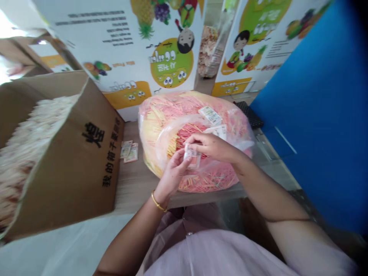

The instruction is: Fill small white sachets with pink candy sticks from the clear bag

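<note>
Over a large clear plastic bag (155, 132) of thin pink and yellow sticks (189, 134), my two hands meet on a small printed packet (190, 152). My left hand (174, 168) pinches its lower left side between thumb and fingers. From the upper right, my right hand (211, 145) has its fingers closed at the packet's top edge. What lies inside the packet I cannot make out. More flat printed packets (210, 115) rest on the bag just beyond my right hand, and a further white packet (218, 131) lies partly behind it.
An open cardboard box (71, 153) full of pale wrapped pieces stands on the left. Two small packets (130, 151) lie on the table beside it. White printed cartons (120, 46) line the back. A blue panel (313, 115) rises on the right, near a dark object (249, 114).
</note>
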The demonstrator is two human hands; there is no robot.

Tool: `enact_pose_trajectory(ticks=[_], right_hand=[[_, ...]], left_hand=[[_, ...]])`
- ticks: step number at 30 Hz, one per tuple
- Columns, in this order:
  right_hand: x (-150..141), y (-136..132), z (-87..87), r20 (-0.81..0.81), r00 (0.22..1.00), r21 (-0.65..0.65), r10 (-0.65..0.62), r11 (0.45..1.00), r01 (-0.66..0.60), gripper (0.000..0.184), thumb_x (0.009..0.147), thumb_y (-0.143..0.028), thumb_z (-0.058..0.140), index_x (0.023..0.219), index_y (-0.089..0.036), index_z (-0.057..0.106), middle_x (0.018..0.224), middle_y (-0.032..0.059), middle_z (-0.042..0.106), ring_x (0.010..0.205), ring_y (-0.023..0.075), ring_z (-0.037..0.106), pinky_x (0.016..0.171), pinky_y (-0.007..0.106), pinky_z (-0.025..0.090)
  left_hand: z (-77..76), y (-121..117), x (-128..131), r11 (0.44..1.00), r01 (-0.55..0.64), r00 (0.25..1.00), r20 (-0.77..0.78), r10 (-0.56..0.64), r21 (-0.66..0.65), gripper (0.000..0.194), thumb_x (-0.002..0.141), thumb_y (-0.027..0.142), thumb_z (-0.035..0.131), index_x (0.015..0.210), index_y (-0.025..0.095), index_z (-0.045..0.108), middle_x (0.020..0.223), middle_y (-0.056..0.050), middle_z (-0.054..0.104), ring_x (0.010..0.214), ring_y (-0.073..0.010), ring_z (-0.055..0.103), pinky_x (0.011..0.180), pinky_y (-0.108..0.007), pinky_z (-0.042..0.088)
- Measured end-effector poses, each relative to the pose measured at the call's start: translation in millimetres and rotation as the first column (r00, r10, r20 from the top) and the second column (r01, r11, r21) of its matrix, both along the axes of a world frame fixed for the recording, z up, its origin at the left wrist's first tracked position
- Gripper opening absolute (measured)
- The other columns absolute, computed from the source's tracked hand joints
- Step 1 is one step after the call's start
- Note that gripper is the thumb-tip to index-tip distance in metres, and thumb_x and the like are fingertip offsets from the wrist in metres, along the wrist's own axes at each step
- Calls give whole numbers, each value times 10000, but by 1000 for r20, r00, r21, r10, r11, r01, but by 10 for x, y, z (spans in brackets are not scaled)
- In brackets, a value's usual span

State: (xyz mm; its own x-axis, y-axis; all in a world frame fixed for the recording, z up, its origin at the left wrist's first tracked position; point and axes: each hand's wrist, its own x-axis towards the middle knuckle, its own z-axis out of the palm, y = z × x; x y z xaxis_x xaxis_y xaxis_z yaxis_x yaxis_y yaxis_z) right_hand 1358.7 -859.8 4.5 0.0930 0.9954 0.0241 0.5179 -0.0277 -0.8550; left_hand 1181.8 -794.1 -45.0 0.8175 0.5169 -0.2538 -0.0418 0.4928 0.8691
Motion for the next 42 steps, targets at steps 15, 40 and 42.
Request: enact_pose_trajectory(ticks=[15, 40, 42], right_hand=[[-206, 54, -81, -33, 972, 169, -233, 957, 235, 222, 990, -451, 585, 993, -242, 658, 862, 30, 691, 746, 184, 644, 689, 323, 515], [-224, 42, -206, -116, 974, 144, -194, 967, 209, 240, 977, -446, 612, 982, -213, 668, 857, 23, 699, 749, 161, 644, 675, 280, 497], [-205, 35, -238, -118, 974, 136, -195, 968, 210, 233, 980, -440, 611, 984, -214, 667, 859, 20, 697, 751, 159, 642, 680, 281, 494]], left_hand=[[-683, 1267, -1124, 254, -4, 641, -193, 743, 967, 467, 998, 223, 462, 1430, 79, 565, 1445, -265, 573, 1361, -372, 506, 1168, -520, 343], [-795, 1823, -865, 307, 616, 296, -574, 763, 726, 276, 888, 90, 620, 1153, 69, 696, 1122, -213, 748, 1050, -321, 722, 879, -378, 556], [-763, 1753, -844, 307, 621, 295, -578, 761, 721, 266, 918, 89, 561, 1140, 68, 706, 1099, -218, 749, 1041, -318, 724, 871, -382, 555]])
